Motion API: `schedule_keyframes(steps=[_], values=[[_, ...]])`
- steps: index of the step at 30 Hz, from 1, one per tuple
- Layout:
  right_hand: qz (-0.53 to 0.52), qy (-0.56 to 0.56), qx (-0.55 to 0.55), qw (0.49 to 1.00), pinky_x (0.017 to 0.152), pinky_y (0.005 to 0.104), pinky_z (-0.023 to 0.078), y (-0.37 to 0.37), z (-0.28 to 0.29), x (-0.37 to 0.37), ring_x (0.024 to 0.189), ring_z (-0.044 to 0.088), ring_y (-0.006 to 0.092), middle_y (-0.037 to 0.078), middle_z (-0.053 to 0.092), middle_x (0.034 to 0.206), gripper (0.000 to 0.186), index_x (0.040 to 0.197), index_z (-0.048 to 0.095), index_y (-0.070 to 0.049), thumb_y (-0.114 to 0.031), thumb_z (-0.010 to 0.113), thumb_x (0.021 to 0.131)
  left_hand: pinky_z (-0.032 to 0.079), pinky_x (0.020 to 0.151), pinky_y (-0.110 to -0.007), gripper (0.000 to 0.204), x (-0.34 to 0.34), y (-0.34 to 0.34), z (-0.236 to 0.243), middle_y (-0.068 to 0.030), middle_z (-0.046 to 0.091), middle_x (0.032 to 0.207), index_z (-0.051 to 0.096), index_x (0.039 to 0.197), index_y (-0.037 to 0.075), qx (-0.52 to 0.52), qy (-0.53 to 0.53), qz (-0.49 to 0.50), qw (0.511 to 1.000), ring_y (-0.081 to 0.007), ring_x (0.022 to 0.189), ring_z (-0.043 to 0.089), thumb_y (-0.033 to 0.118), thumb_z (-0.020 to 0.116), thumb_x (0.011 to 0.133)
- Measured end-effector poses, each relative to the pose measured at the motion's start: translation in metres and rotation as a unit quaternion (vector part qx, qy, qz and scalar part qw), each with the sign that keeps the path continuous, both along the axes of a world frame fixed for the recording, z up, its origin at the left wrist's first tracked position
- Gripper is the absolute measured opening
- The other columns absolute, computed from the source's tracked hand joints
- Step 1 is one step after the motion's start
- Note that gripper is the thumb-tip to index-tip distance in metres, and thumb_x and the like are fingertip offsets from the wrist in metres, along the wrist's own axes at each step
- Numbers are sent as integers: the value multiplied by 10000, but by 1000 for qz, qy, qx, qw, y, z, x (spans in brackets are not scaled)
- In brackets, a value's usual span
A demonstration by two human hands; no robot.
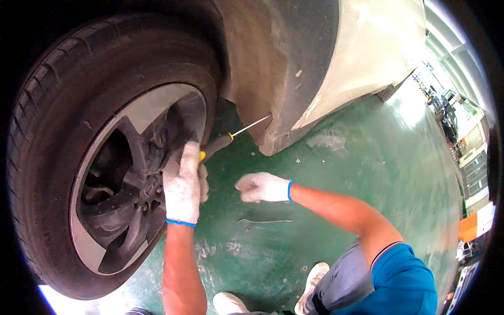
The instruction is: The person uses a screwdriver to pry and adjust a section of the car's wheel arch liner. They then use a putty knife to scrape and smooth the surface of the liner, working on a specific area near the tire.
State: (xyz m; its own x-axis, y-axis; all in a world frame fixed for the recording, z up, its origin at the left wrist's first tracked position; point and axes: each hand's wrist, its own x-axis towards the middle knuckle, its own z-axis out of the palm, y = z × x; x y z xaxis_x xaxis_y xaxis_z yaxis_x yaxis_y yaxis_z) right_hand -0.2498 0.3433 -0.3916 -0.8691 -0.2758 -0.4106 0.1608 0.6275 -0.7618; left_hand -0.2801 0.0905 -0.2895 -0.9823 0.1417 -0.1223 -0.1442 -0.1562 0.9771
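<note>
Left hand (182, 185), white knit glove with blue cuff, is wrapped tight round the black-and-yellow handle of a screwdriver (231, 136); the fist sits just past the tyre's 3 o'clock edge, overlapping the rim. The shaft runs up toward 2 o'clock from the fist, and the tip meets the lower lip of the dirty wheel-arch liner (273, 68), right where the liner ends above the floor. Full-fist grip rather than fingertips reads as a hold for pushing or levering force along the shaft, not fine turning; that's a judgement. Right hand (262, 187), same glove, hangs free at 3 o'clock of the left, near it but not touching, fingers curled loosely in, holding nothing I can see; probably kept close so it can steady or catch. Wheel (113, 157) fills the 9 o'clock half of the view: dark spoked alloy, tyre resting on the green floor (367, 173), turned so the gap behind it at the arch is open for the tool. White body panel (367, 47) runs off toward 1 o'clock. A thin metal rod or tool (262, 221) lies flat on the floor at 6 o'clock of the right hand, within easy reach. Person's white shoes (314, 281) are at the lower edge, blue sleeve at 5 o'clock, so the stance is low, crouched beside the wheel.
</note>
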Motion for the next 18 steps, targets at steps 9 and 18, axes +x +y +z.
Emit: schedule_keyframes(steps=[9,18], values=[[-84,-12,-438,895,766,346,568,-42,90,-24,924,673,198,100,650,1159,658,1470,456,-19,-241,768,935,510,765,-334,203,-10,25,-38,-119,674,1065,711,1111,24,-80,351,142,922,-200,834,612,164,584,1037],[-139,83,-663,731,1031,449,496,-95,90,-29,1198,616,281,99,649,1268,485,1362,560,-80,-198,750,932,491,1015,-461,303,-14,9,-24,-194,668,1196,645,1237,32,-38,438,43,897,-373,1090,628,161,649,963]])
